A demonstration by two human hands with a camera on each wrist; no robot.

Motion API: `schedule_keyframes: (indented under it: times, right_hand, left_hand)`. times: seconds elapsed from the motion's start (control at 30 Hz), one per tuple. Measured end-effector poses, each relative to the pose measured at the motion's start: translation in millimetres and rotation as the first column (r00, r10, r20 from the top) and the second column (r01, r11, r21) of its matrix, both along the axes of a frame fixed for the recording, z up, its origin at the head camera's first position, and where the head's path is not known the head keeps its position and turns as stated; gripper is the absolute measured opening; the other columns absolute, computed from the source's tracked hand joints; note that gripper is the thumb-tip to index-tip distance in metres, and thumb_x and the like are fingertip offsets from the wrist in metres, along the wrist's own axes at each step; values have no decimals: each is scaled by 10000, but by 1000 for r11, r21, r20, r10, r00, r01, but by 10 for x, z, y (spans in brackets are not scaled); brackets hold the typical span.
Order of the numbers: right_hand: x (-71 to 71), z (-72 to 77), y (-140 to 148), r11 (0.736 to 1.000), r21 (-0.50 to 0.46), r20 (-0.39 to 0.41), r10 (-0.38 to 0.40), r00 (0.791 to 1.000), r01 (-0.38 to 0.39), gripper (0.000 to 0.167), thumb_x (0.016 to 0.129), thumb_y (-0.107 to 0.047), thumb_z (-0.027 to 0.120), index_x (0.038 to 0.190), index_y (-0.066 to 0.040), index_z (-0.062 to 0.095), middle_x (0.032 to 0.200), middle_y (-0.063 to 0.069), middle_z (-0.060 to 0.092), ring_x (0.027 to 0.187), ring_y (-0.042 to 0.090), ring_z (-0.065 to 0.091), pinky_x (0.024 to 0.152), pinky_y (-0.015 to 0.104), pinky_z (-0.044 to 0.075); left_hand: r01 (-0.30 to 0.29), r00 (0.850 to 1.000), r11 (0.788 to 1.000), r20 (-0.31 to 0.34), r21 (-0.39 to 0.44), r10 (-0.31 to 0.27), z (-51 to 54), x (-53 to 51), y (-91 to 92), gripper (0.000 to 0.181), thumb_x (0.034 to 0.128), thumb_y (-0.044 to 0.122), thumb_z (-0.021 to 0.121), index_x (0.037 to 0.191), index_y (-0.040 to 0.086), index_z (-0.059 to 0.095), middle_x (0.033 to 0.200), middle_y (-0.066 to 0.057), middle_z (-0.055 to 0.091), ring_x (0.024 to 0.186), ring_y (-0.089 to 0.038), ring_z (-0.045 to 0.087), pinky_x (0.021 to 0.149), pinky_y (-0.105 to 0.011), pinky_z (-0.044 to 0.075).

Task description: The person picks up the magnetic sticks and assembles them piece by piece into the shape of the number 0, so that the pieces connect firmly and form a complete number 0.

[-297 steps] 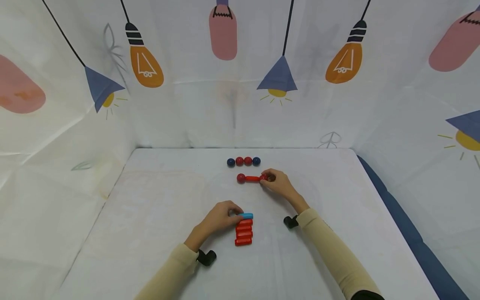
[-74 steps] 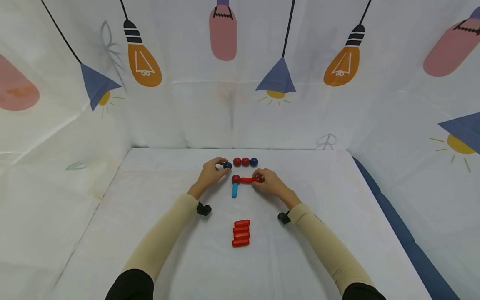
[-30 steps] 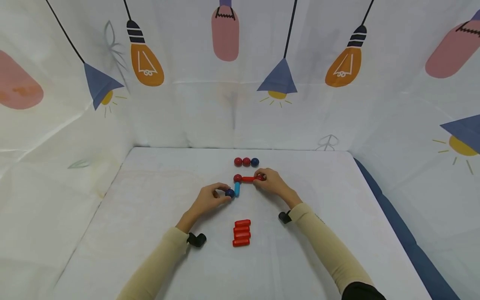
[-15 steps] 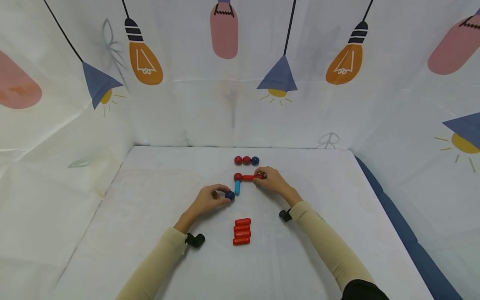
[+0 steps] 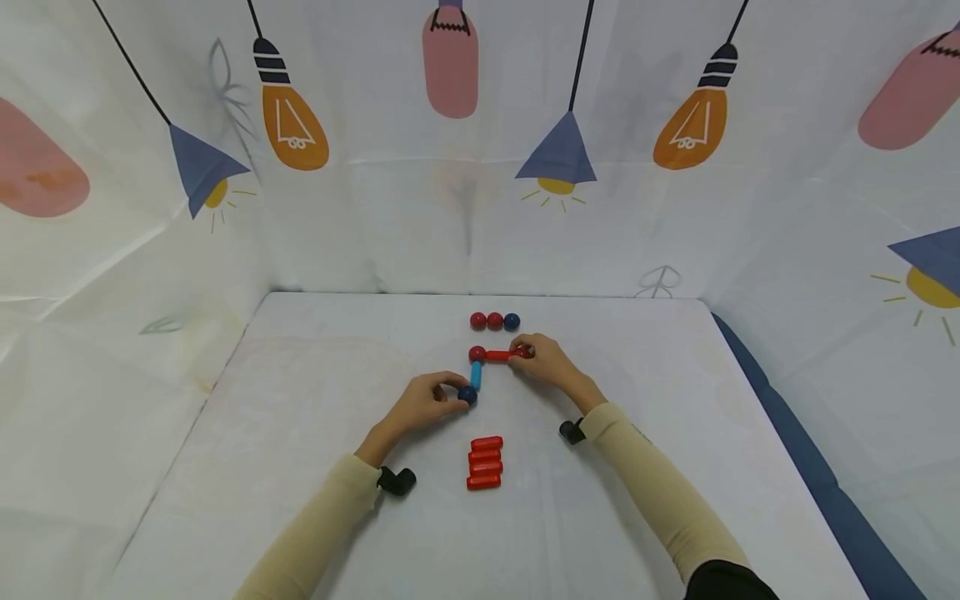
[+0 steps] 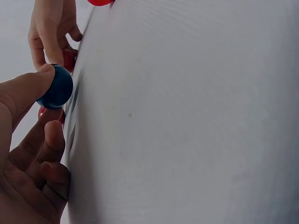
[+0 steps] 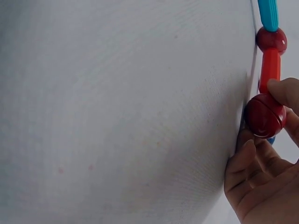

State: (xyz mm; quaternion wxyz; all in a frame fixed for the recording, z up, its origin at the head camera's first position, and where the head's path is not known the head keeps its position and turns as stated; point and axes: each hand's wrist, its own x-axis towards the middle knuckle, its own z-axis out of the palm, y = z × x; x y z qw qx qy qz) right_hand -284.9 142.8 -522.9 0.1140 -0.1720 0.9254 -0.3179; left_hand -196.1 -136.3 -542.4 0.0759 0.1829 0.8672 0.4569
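My left hand (image 5: 425,403) pinches a dark blue ball (image 5: 467,395) between thumb and fingers, at the near end of a light blue rod (image 5: 476,375). That rod runs toward me from a red ball (image 5: 477,354). From the same ball a red rod (image 5: 497,356) extends right to a second red ball (image 7: 265,115), which my right hand (image 5: 549,364) pinches. In the left wrist view the blue ball (image 6: 58,87) sits between thumb and finger. Whether it touches the light blue rod is hard to tell.
Two red balls (image 5: 495,321) and a dark blue ball (image 5: 512,322) stand in a row behind the joined pieces. Several red rods (image 5: 485,462) lie stacked side by side nearer me on the white table (image 5: 315,467). A printed cloth wall (image 5: 405,225) rises behind.
The light blue rod left the rod group and now hangs off the left red ball. My left hand took a blue ball from the back row and brought it to that rod's near end.
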Motion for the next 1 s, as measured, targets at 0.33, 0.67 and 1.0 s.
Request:
schedule_keyframes:
  times: [0.33, 0.67, 1.0]
  right_hand:
    - [-21, -20, 6, 1000, -4, -3, 4, 1000, -4, 240, 986, -267, 690, 1187, -136, 694, 1102, 98, 658, 1013, 256, 572, 917, 418, 528]
    - [-15, 3, 1, 1000, 10, 7, 3, 1000, -3, 251, 989, -283, 687, 1193, -137, 701, 1104, 103, 655, 1005, 253, 568, 898, 411, 523]
    - [-19, 16, -7, 1000, 17, 4, 12, 1000, -12, 283, 996, -287, 673, 1221, -118, 703, 1101, 119, 652, 988, 257, 559, 871, 393, 513]
  left_hand:
    - [10, 1000, 1000, 29, -28, -10, -4, 3, 75, 355, 904, 284, 806, 1239, 202, 719, 1159, 12, 720, 894, -152, 581, 780, -273, 506]
    - [14, 1000, 1000, 17, -27, -13, 16, 20, 104, 340, 907, 262, 802, 1229, 193, 718, 1144, 10, 718, 902, -156, 577, 783, -267, 499]
    - [4, 1000, 999, -12, -37, -4, 16, 18, 107, 355, 902, 243, 808, 1242, 189, 717, 1172, 5, 713, 879, -154, 569, 761, -258, 496]
